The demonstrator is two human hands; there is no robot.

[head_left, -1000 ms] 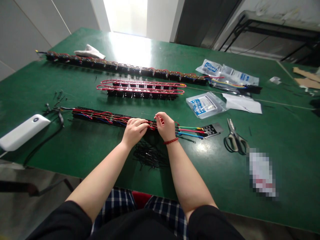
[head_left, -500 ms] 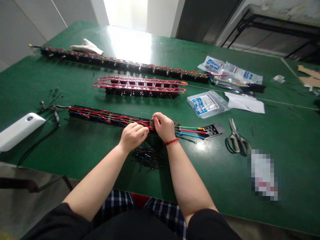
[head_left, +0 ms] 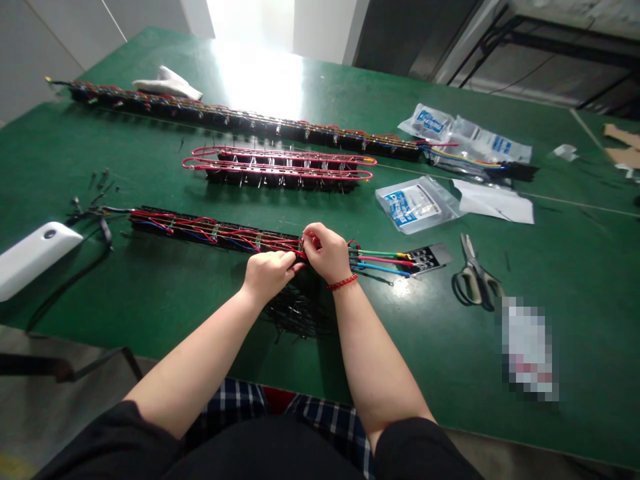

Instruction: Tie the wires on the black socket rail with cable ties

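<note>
A long black strip with red, yellow and blue wires [head_left: 215,233] lies across the table in front of me. Both hands work at its right part. My left hand [head_left: 267,275] is closed at the strip's near edge, its fingertips pinched by the red wires. Just right of it, my right hand [head_left: 327,252] curls over the wires with thumb and fingers together. What sits between the fingertips is too small to make out. Green, red and blue leads [head_left: 380,261] run from the strip's right end to a small black plate [head_left: 427,259]. Below my hands lies a pile of black cable ties [head_left: 295,312].
Scissors [head_left: 475,277] lie at the right, near a blurred packet [head_left: 527,347]. Behind stand a red-wired block [head_left: 280,175] and a longer wired strip [head_left: 240,123]. Plastic bags [head_left: 415,203] and white paper [head_left: 495,200] lie at right. A white device [head_left: 37,260] is at left.
My left hand has turned slightly, its thumb now lower and pointing right. My right hand's fingers have shifted a little at the wires. The whole view has moved slightly.
</note>
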